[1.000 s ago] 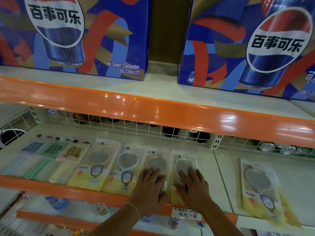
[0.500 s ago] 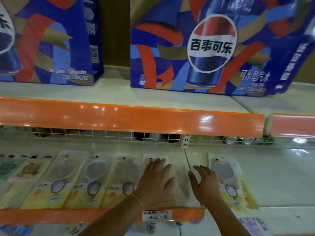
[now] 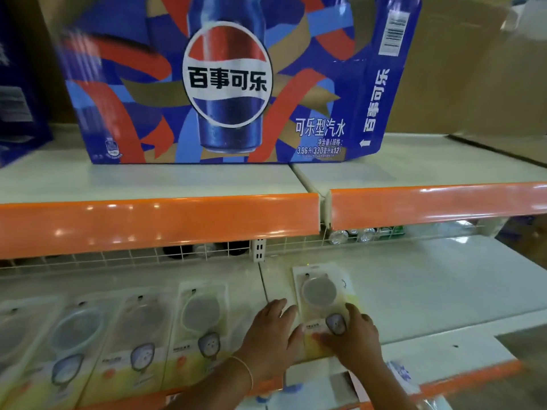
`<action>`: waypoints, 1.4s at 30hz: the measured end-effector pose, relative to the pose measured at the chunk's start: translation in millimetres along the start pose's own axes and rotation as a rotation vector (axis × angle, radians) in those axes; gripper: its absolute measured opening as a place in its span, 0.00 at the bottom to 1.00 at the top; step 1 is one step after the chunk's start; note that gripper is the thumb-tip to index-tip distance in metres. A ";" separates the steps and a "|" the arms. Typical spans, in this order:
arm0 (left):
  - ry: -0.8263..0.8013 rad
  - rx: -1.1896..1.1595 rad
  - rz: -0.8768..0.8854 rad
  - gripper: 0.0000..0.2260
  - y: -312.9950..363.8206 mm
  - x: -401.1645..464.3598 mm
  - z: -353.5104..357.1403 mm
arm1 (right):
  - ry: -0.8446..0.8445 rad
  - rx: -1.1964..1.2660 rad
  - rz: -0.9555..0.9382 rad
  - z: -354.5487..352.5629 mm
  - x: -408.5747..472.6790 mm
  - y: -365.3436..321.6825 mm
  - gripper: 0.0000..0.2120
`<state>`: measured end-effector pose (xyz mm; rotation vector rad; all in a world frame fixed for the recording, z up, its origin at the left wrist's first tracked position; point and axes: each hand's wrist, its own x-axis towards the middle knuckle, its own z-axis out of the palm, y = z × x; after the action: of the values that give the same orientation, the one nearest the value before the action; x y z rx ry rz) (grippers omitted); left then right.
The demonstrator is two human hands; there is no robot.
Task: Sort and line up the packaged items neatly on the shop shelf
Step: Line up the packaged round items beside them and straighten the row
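A row of several flat packets, each with a round strainer under clear plastic, lies on the white lower shelf (image 3: 429,285); the nearest of the row is a yellow-bottomed packet (image 3: 196,318). One separate packet (image 3: 321,291) lies on the right-hand shelf board, just past the seam. My left hand (image 3: 270,340) lies flat with straight fingers at this packet's left edge. My right hand (image 3: 353,335) presses on its lower right part, fingers spread over the printed card.
A big blue cola carton (image 3: 228,81) stands on the upper shelf, whose orange front strip (image 3: 159,223) overhangs the packets. Cans (image 3: 364,234) sit behind the wire back grid. A brown cardboard box (image 3: 479,69) stands at the upper right.
The view has swung right. Both hands left the last packet of the row and moved right onto the separate packet, which now sits between them.
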<state>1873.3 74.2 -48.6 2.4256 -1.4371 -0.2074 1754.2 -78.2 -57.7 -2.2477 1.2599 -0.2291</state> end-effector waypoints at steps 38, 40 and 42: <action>0.329 -1.320 -0.849 0.12 -172.3 -131.4 -102.2 | -0.515 0.672 -0.110 100.3 -117.0 -216.4 0.30; 0.328 -1.235 -0.845 0.13 -183.6 -138.7 -100.4 | -0.478 0.670 -0.099 112.9 -125.1 -225.5 0.28; 0.333 -1.144 -0.823 0.13 -191.3 -150.0 -104.9 | -0.463 0.669 -0.069 126.3 -131.8 -230.8 0.27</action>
<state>1988.3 310.9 -19.8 1.7380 0.0105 -0.5703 1902.4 173.8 -24.1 -1.6353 0.7173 -0.1183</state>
